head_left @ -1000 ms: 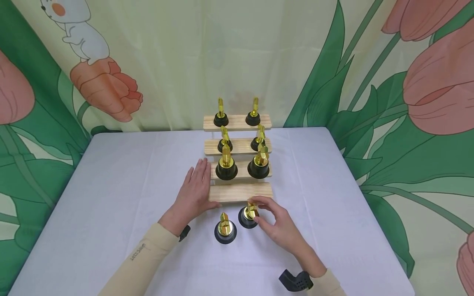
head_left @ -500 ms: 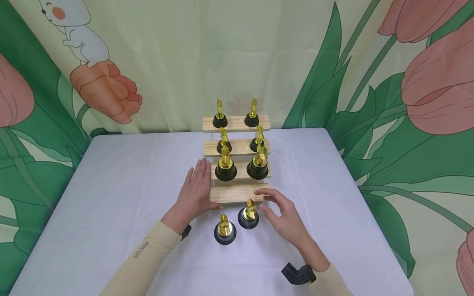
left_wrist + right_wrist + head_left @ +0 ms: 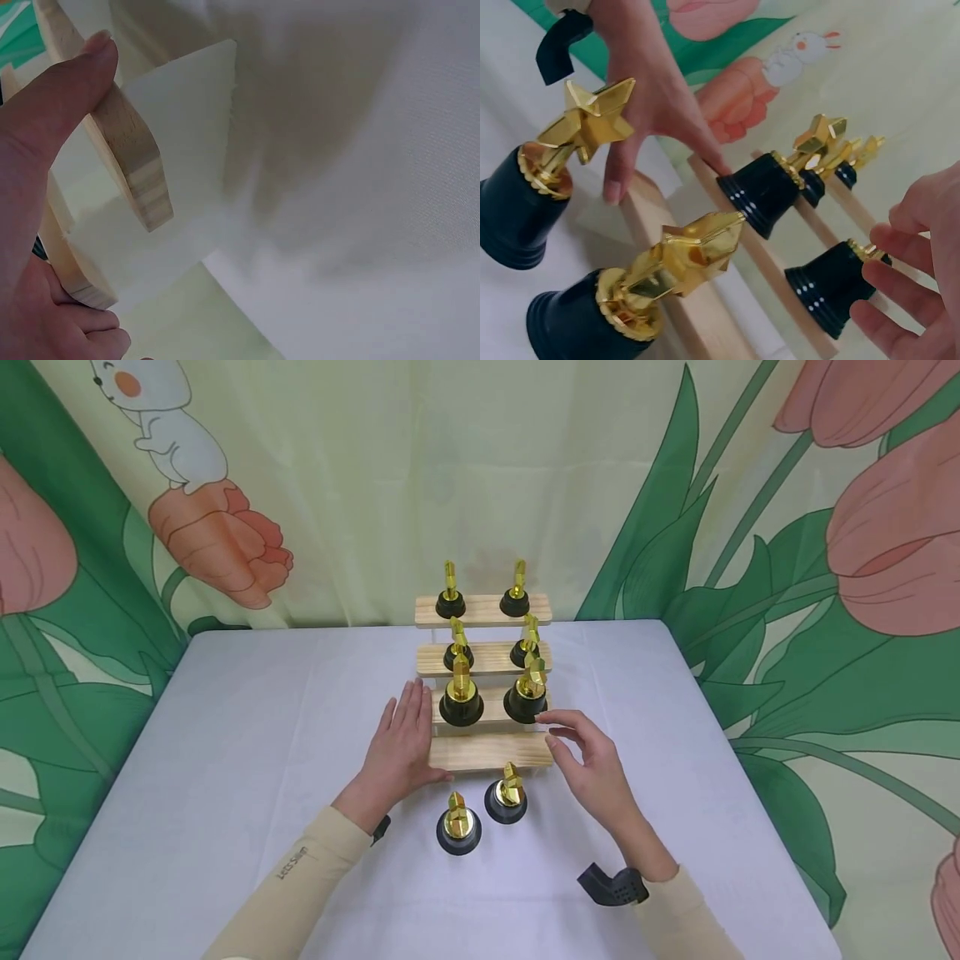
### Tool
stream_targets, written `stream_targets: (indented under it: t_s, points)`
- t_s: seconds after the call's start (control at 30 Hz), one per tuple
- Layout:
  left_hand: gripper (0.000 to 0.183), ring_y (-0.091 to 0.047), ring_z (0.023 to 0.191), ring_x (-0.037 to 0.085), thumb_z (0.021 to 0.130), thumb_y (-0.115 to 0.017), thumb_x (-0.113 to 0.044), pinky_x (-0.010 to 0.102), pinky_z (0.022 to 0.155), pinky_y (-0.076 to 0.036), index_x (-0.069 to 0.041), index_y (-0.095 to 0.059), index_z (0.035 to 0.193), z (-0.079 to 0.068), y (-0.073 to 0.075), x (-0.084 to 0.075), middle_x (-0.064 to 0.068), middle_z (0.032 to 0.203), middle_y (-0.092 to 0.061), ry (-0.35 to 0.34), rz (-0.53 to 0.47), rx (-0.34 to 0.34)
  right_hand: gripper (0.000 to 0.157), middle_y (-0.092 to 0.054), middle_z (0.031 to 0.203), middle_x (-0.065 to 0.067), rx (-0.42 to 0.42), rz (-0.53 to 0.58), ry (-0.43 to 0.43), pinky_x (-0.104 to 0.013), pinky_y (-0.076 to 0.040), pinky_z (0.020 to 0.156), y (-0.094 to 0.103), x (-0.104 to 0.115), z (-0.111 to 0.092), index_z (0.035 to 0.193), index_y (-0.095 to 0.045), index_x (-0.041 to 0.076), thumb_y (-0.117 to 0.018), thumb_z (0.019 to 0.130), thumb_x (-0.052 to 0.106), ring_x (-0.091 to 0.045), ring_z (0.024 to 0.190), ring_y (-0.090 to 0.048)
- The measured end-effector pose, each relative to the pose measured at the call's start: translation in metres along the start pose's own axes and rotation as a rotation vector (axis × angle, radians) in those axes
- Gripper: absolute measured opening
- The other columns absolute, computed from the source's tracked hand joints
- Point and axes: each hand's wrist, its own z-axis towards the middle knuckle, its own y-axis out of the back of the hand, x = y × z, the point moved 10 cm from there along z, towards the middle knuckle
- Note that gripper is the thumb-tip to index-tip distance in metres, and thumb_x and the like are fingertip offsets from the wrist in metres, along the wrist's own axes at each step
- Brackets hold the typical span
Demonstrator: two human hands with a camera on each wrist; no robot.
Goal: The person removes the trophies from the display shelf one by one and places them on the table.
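Note:
My left hand lies along the left end of a stepped wooden display stand, fingers straight and thumb at the front plank. In the left wrist view the thumb rests on a plank. My right hand is at the stand's right side, fingers loosely bent around nothing, with fingertips right by the base of the right-hand star trophy on the second step from the front. Its partner, another gold-and-black trophy, stands to the left. Two more trophies, a right one and a left one, stand upright on the cloth before the stand.
Behind, two higher steps each carry a pair of trophies, among them a back-left trophy and a back-right trophy. A white cloth covers the table. The printed curtain hangs at its far edge.
My right hand has let go of the right front trophy and moved up and to the right, beside the stand. That trophy stays on the cloth. The left hand has kept its place.

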Motion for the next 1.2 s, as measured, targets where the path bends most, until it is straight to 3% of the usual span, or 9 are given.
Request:
stream_targets:
  t_s: [0.13, 0.43, 0.73, 0.9, 1.2]
  points:
    - [0.141, -0.012, 0.153, 0.04, 0.059, -0.088, -0.061, 0.053, 0.124, -0.02, 0.011, -0.013, 0.154, 0.001, 0.0, 0.0, 0.029, 0.163, -0.011, 0.002, 0.004, 0.003, 0.028, -0.067, 0.122, -0.004, -0.015, -0.019, -0.009, -0.03, -0.051, 0.103, 0.004, 0.001, 0.008, 0.122, -0.063, 0.009, -0.06, 0.096, 0.0, -0.016, 0.119, -0.06]
    - [0.141, -0.01, 0.154, 0.038, 0.061, -0.087, -0.061, 0.052, 0.124, -0.018, 0.01, -0.01, 0.154, 0.002, -0.005, 0.001, 0.029, 0.163, -0.009, 0.021, 0.013, 0.039, 0.029, -0.064, 0.123, -0.013, -0.081, -0.035, 0.022, -0.021, -0.051, 0.1, 0.015, 0.005, 0.025, 0.125, -0.06, 0.003, -0.061, 0.095, 0.0, -0.021, 0.118, -0.06]
    - [0.142, -0.01, 0.154, 0.039, 0.061, -0.087, -0.061, 0.053, 0.125, -0.017, 0.01, -0.009, 0.154, 0.002, -0.006, 0.001, 0.028, 0.163, -0.008, 0.028, 0.003, 0.042, 0.043, -0.056, 0.134, -0.019, -0.1, -0.02, -0.008, -0.051, -0.047, 0.104, 0.015, 0.018, 0.046, 0.133, -0.051, -0.004, -0.063, 0.092, -0.005, -0.029, 0.127, -0.054]
    - [0.141, -0.011, 0.154, 0.039, 0.06, -0.088, -0.061, 0.053, 0.124, -0.018, 0.01, -0.01, 0.154, 0.001, -0.004, 0.0, 0.029, 0.163, -0.009, 0.026, 0.011, 0.036, 0.044, -0.054, 0.135, -0.023, -0.065, 0.005, -0.013, -0.055, -0.045, 0.106, 0.009, 0.037, 0.053, 0.133, -0.048, -0.009, -0.062, 0.092, -0.007, -0.032, 0.129, -0.052]
    - [0.14, -0.011, 0.153, 0.039, 0.062, -0.088, -0.059, 0.052, 0.124, -0.019, 0.011, -0.01, 0.154, 0.0, -0.001, 0.0, 0.029, 0.163, -0.009, 0.019, 0.004, 0.039, 0.047, -0.051, 0.142, -0.023, -0.034, 0.069, 0.017, -0.054, -0.042, 0.11, 0.004, 0.035, 0.059, 0.139, -0.046, -0.006, -0.058, 0.093, -0.009, -0.031, 0.134, -0.049]
